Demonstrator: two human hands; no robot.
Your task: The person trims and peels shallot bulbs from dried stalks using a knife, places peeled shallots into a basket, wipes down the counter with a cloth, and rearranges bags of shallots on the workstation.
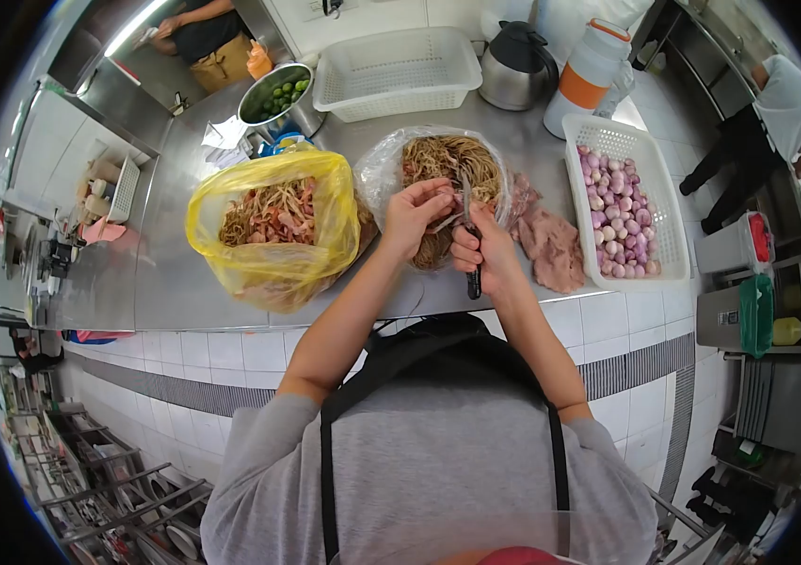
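Note:
My right hand (483, 247) is wrapped round the black handle of a knife (466, 207), its blade pointing away from me. Close beside the blade, my left hand (410, 218) has its fingers pinched on a small reddish piece, too small to identify. Both hands are over a clear plastic bag (377, 165) holding dry, stringy brown roots or stems (457, 158). To the left sits a yellow plastic bag (325, 247) with reddish peelings and brown strands (273, 212). A crumpled brownish-pink cloth (551, 247) lies to the right of the clear bag.
A white basket (669, 226) of small purple onions (619, 212) stands at the right. Behind are a metal bowl (304, 118) of green fruit, a white basket (399, 71), a steel jug (513, 80) and an orange-banded container (584, 85). Other people stand at upper left and right.

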